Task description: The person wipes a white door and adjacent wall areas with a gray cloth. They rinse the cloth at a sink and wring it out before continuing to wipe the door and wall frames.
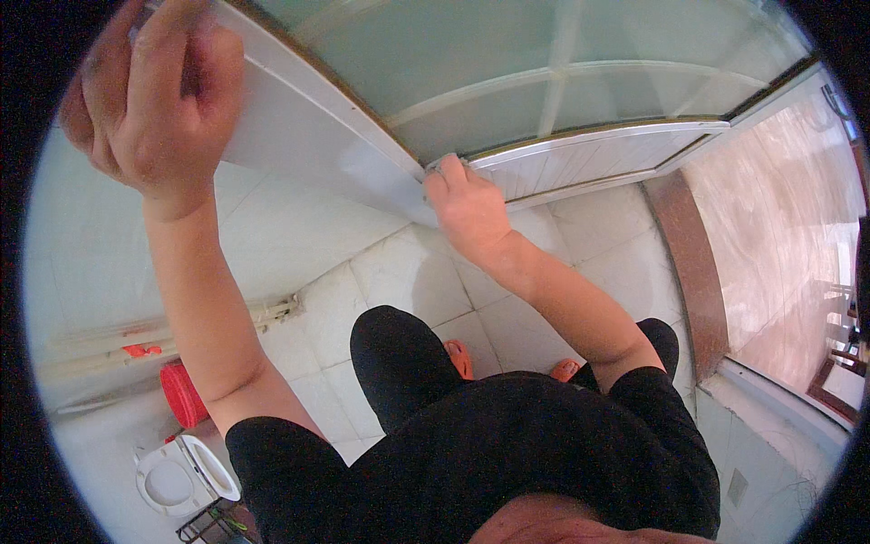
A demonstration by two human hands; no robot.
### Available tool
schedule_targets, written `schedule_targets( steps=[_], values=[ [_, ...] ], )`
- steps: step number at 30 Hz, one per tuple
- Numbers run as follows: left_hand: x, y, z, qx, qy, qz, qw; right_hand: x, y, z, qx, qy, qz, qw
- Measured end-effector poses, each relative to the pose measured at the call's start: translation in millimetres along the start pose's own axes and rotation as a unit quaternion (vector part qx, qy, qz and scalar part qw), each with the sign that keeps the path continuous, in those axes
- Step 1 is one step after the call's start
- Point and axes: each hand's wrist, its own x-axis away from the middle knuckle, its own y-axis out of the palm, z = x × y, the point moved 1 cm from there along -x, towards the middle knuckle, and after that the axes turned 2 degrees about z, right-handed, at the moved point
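A white-framed door [340, 102] with a frosted glass pane [489, 75] stands in front of me, its near edge facing me. My left hand [160, 102] is raised at the upper left, fingers curled around part of the door; whether that is a handle or the edge is hidden. Lower down, my right hand [472, 200] presses a crumpled greyish cloth [445, 165] against the lower corner of the glass frame. Only a little of the cloth shows past the fingers. Below the glass is a white ribbed lower panel [591, 160].
Pale tiles [408, 272] cover the floor around my orange sandals [459, 357]. A brown stone threshold [686, 272] lies to the right. At the lower left are a toilet [170, 483], a red bucket [183, 394], a dark wire rack [207, 523] and pipes [272, 311] along the wall.
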Motion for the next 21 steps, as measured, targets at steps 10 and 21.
schedule_targets(
  steps=[10,21],
  values=[
    [0.0,-6.2,-4.3,0.017,0.038,-0.034,0.999,23.2,-85.5,121.8,0.111,-0.026,-0.037,0.993],
    [-12.0,-5.3,10.8,0.034,-0.015,0.02,0.999,45.8,-88.4,157.8,0.148,0.074,0.087,0.982]
  ],
)
